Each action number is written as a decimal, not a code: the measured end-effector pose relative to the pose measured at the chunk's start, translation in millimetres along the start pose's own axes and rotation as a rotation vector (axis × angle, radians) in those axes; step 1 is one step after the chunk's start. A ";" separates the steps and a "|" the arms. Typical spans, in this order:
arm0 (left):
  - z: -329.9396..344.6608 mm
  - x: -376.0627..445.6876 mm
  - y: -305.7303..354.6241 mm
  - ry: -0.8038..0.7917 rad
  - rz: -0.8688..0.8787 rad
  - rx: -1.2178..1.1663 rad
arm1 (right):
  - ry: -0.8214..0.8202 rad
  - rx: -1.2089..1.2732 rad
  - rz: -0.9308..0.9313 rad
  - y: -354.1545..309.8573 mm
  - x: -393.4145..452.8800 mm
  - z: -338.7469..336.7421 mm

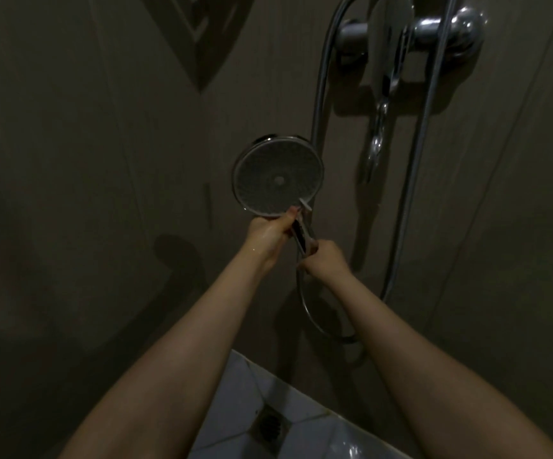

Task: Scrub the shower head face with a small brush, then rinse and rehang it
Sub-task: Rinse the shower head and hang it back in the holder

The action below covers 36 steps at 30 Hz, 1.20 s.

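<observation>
Shower head: the round chrome-rimmed shower head [278, 176] is held up before the dark wall [103, 160], its grey nozzle face toward the camera.
Left hand: the left hand [270, 235] grips the handle just under the head.
Right hand: the right hand [326, 260] grips the small brush [304, 223]; its white bristles touch the face's lower right edge.
Hose: the metal hose [411, 193] loops below the chrome mixer tap [447, 31].
Floor: white tiled floor [235, 385] with a drain [270, 424].
</observation>
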<state>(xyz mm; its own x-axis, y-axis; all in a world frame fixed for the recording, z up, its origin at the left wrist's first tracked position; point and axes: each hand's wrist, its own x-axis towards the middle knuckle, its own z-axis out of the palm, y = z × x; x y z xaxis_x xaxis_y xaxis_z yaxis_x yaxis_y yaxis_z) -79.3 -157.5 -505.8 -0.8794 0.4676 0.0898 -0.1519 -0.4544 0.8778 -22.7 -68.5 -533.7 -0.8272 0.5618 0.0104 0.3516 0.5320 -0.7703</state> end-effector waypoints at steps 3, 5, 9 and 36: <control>-6.3 1.2 -4.0 0.012 -0.024 0.038 | 0.072 0.001 -0.021 1.4 -4.4 6.0; -6.5 -3.4 -3.4 0.001 -0.030 0.099 | 0.071 0.011 -0.072 -6.0 -7.1 8.9; -0.3 -2.6 11.6 0.039 -0.036 0.045 | 0.073 0.148 -0.217 -34.1 -12.8 15.3; 228.3 -56.9 413.2 0.430 -0.004 0.318 | -0.171 0.182 -0.112 -355.8 -75.7 -255.8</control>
<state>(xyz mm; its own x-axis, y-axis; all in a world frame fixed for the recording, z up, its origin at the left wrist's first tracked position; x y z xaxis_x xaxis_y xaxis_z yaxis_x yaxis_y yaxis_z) 11.0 -198.8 -40.8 -0.9948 0.0850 -0.0559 -0.0698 -0.1700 0.9830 26.9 -138.2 -97.3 -0.9238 0.3829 0.0064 0.1819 0.4533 -0.8726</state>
